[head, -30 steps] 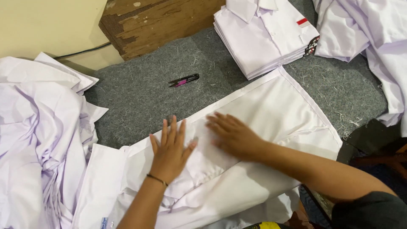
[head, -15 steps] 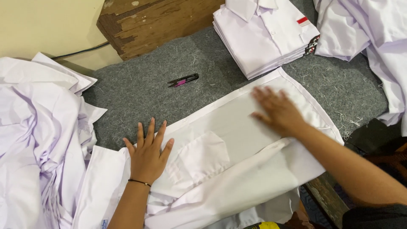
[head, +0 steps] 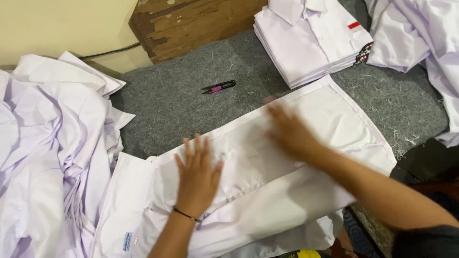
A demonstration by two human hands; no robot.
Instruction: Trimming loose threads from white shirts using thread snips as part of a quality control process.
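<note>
A white cotton shirt [head: 287, 157] lies spread flat across the grey felt-covered table [head: 181, 110], reaching from the lower left corner up toward the neat stack of folded white shirts [head: 311, 40]. The left hand [head: 197, 179] presses palm-down on the shirt's middle, its fingers [head: 198, 150] spread wide and flat, gripping nothing; a thin dark bracelet [head: 185, 214] circles the wrist. The right hand [head: 289, 134] lies on the same shirt, nearer the folded stack; it is blurred, the fingers seeming stretched out and flat with nothing held. A small black and pink thread snipper [head: 218, 87] rests on the felt just beyond the shirt's far edge, apart from both hands. A heap of crumpled white shirts [head: 52, 153] sits left of the spread shirt.
</note>
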